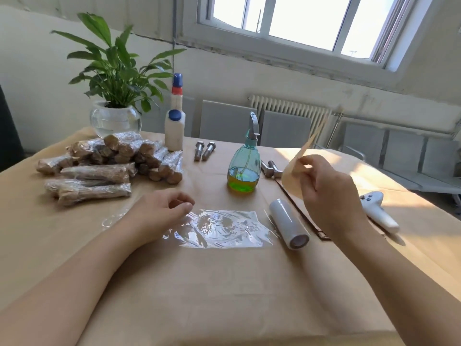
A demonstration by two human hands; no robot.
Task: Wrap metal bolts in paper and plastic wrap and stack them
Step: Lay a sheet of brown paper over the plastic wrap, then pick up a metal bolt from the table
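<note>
Head view, right hand (324, 186) pinching paper sheet (295, 168), left hand (162, 208) loosely curled on plastic wrap (224, 228)

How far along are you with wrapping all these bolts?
Done: a pile of wrapped bundles is stacked at the left. In hand: the right hand pinches a sheet of brown paper, and the left hand rests on a flat piece of plastic wrap. Left: two bare bolts by the white bottle, and two more bolts behind the spray bottle.
</note>
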